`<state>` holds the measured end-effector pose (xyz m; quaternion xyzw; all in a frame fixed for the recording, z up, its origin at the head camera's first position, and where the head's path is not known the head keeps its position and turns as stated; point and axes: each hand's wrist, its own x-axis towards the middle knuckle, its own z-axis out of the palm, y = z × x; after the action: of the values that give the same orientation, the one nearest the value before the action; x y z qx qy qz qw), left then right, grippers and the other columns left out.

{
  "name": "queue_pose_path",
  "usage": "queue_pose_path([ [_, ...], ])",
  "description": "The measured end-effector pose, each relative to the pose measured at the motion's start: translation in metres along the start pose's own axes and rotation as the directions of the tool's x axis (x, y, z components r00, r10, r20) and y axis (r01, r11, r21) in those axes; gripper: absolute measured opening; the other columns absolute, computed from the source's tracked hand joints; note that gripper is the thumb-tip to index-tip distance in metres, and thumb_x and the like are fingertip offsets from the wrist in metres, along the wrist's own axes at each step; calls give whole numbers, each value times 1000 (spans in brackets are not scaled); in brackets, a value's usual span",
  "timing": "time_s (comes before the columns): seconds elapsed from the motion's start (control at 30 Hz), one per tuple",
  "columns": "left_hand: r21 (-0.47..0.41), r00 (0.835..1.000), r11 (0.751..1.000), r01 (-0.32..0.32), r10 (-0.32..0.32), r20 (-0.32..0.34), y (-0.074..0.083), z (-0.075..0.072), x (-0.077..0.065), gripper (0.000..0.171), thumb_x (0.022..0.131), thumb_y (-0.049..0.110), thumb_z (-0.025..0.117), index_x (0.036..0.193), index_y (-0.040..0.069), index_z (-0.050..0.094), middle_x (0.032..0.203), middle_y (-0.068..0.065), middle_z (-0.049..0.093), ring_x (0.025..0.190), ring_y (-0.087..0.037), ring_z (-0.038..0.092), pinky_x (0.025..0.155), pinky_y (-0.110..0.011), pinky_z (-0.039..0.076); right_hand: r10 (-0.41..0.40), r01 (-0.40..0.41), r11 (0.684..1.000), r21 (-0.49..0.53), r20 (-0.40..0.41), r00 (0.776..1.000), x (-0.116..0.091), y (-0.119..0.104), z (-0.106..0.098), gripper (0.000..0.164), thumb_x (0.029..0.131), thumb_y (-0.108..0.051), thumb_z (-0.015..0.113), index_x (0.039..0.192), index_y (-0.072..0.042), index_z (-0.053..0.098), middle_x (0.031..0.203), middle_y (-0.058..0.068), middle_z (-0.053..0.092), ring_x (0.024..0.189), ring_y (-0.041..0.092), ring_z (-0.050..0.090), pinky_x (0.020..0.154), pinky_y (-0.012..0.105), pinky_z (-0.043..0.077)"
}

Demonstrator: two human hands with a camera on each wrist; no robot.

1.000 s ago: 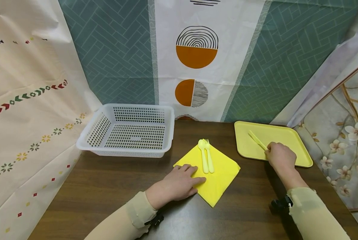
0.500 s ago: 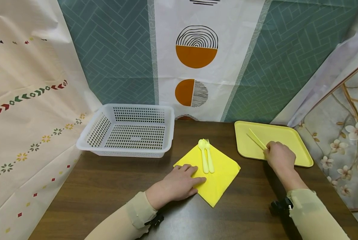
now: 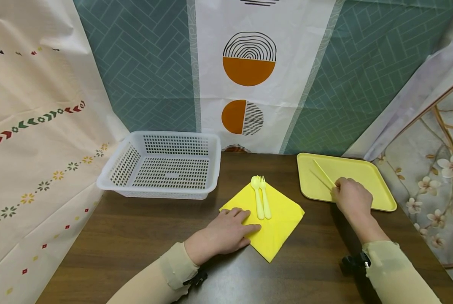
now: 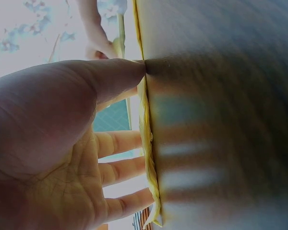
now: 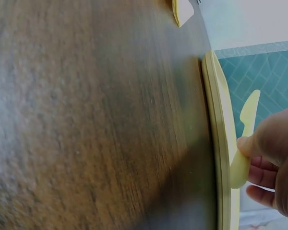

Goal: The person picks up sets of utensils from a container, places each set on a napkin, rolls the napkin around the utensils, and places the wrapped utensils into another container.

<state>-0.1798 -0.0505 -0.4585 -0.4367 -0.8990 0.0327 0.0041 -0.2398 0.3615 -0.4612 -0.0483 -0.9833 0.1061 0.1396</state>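
Note:
A pale yellow plastic knife (image 5: 248, 115) is pinched in my right hand (image 3: 352, 195), above the near left part of the yellow tray (image 3: 374, 181). In the right wrist view its blade points up, tilted away from the tray. My left hand (image 3: 226, 231) rests with spread fingers on the left corner of a folded yellow napkin (image 3: 277, 236). On that napkin a yellow spoon (image 3: 257, 198) and a yellow fork (image 3: 265, 198) lie side by side. The left wrist view shows the fingertips (image 4: 134, 165) touching the napkin's edge.
A white perforated basket (image 3: 165, 195) stands at the back left of the dark wooden table (image 3: 146, 236). Patterned cloths (image 3: 158, 76) hang behind and on both sides.
My right hand has lifted the knife's blade off the tray and shifted slightly left. The left hand, napkin, spoon and fork have stayed in place.

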Motion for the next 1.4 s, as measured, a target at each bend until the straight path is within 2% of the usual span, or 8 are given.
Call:
queue_pose_path([
  [0.47,10,1000,1000,-2,2,-5,0,1,1,47,99,45,60,145,41,53,144,-6,51,129,-29,47,96,-51,44,-28,28,1000,11,-9,1000,0,-14,-3,21,97,-18,62,109,-3,67,97,20,65,82,43,63,59,59,47],
  [0.87,1,1000,1000,1,-1,3,0,0,1,47,99,45,60,145,41,53,144,-7,51,129,-29,47,96,-51,45,-68,68,997,19,-33,997,-3,-29,-7,19,94,-15,70,107,-2,66,94,18,65,81,41,63,61,59,47],
  [1.4,9,1000,1000,6,-6,13,0,1,1,48,99,46,60,146,42,52,146,-7,50,130,-29,47,97,-52,44,-103,105,994,32,-55,993,-7,-45,-10,18,93,-15,70,105,-2,67,92,17,65,78,39,63,61,59,47],
])
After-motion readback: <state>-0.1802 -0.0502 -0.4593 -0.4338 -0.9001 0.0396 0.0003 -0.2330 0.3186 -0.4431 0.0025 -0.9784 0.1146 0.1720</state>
